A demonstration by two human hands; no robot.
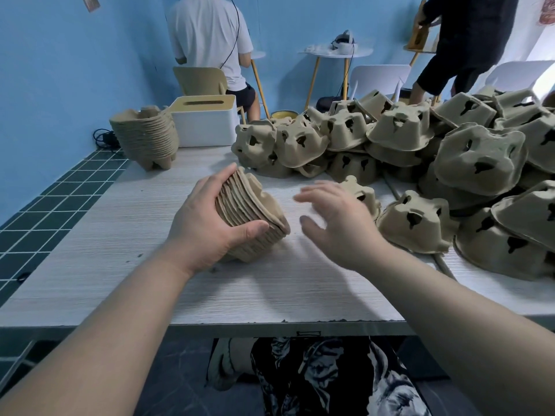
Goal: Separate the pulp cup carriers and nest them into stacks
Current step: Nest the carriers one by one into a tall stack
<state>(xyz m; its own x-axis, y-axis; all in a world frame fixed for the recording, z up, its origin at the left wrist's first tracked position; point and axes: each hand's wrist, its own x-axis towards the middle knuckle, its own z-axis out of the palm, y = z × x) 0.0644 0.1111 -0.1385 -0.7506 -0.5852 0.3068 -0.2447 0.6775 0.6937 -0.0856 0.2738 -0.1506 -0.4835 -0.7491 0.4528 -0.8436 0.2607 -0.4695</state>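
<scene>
Patterned trousers [315, 379] show below the table edge, and two bare forearms reach out over them onto the pale wood-grain table [120, 235]. Clamped in the left hand [204, 226] is a nested stack of pulp carriers [255, 211], tipped on its side so that the open rims face right; the thumb presses along the near edge and the fingers wrap over the far edge. Holding it tilted this way probably presents the open mouth toward the other hand, ready for the next carrier to be slid in.

Just right of that stack, the right hand [333, 217] hovers with fingers spread and relaxed, holding nothing. It is blurred, so its exact pose is hard to read. Just beyond its fingertips lies a single loose carrier [360, 196], upside down, which looks the likeliest next pick.

Farther right of the right hand spreads a big heap of unsorted carriers [435, 151], most lying bottom-up, some overlapping. Well beyond the left hand, at the far left of the table, stands a finished stack [147, 139], parked out of the working space, beside a white tissue box [204, 121].

Much of the heap remains, so the job seems far from complete.
</scene>
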